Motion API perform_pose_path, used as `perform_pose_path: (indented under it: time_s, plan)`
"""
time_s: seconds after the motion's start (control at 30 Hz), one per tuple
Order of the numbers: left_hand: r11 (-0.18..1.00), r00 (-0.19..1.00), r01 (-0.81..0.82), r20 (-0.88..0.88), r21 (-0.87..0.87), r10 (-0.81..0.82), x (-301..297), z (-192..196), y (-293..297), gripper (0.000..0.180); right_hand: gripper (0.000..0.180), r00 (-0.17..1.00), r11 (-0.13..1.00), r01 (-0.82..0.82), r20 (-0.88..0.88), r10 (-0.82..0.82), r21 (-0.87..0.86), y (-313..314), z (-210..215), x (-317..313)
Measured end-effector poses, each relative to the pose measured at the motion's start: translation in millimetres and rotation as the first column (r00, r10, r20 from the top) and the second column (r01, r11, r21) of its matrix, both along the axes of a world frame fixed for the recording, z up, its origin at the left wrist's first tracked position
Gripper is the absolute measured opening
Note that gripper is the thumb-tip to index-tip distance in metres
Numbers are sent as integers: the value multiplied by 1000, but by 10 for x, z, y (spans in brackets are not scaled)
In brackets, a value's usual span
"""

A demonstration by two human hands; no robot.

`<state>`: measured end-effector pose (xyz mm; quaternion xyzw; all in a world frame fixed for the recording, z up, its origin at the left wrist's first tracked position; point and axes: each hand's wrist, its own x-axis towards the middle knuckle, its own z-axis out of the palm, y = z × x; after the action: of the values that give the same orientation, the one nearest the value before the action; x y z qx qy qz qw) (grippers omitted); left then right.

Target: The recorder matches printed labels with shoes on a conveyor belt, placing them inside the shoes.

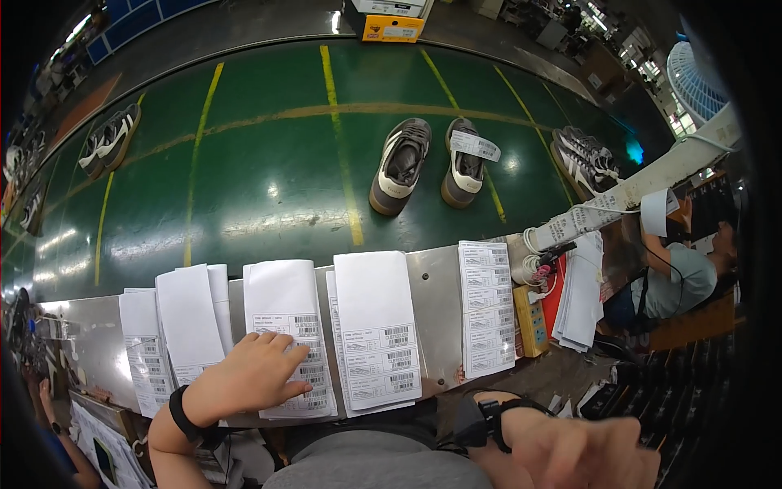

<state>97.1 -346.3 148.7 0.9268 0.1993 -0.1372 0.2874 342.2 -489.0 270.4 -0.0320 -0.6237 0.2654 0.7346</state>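
My left hand (265,371) lies with its fingers spread on a stack of white barcode label sheets (281,281) on the metal ledge. My right hand (582,452) is raised at the lower right, blurred, its fingers curled in; whatever they may hold is hidden. Another stack of label sheets (375,293) lies just right of my left hand. Farther off, on the green conveyor belt, stand a dark grey and white sneaker (399,167) and its mate (464,183). A white label strip (475,147) lies across the second shoe.
More label sheets lie at the ledge's left (186,306) and right (487,314). A power strip (531,319) and a slanted white post (631,191) bound the right side. Other sneakers (112,140) sit along the belt. A seated person (684,277) is at the right.
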Motion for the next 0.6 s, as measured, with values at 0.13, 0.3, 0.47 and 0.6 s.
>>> perform_pose_path:
  time_s: [0.13,0.3,0.47,0.6]
  plan:
    - [999,999,6,-47,50,-4,160,69,164,54,28,763,718,581,563,-317,-383,554,-337,354]
    - [993,995,-66,-64,93,72,276,-86,128,71,40,437,290,868,897,-64,-403,1446,-1455,1037]
    - [980,992,-86,-72,181,101,173,-262,2,80,43,180,329,934,979,-97,-139,1948,-2046,1123]
    - [960,994,-99,-27,262,109,100,-273,-20,80,22,91,374,927,990,-111,-43,2158,-2064,1340]
